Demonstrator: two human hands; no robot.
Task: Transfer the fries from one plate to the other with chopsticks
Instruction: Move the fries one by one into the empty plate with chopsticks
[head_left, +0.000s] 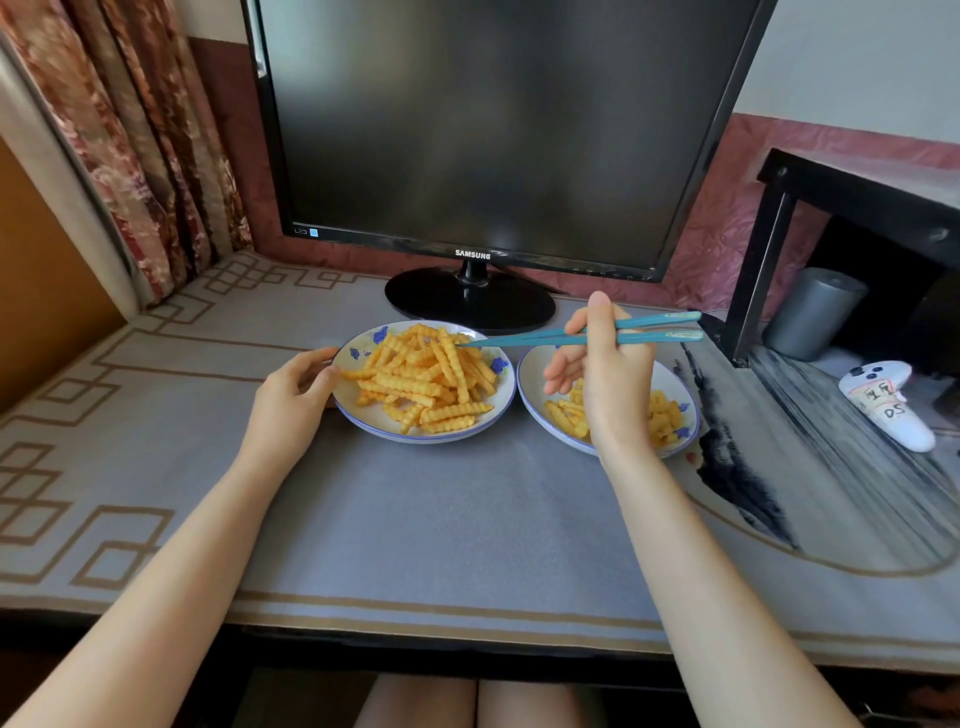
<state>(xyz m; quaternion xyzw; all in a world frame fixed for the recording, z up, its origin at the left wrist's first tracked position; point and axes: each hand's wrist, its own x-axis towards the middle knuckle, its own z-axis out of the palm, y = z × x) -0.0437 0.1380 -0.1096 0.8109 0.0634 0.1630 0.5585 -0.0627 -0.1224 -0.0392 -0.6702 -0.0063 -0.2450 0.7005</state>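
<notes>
Two white plates with blue rims stand side by side on the desk. The left plate (382, 422) carries a big heap of crinkle-cut fries (428, 379). The right plate (530, 376) holds a smaller lot of fries (665, 415), partly hidden behind my right hand. My right hand (608, 374) grips a pair of teal chopsticks (524, 340) whose tips lie together over the far edge of the heap on the left plate, with no fry visibly between them. My left hand (293, 387) rests its fingertips on the left plate's left rim.
A black monitor (483, 130) on a round stand (470, 301) sits right behind the plates. To the right are a black shelf frame (753, 270), a grey cylinder (810, 312) and a white game controller (888, 405). A curtain (130, 145) hangs at the left.
</notes>
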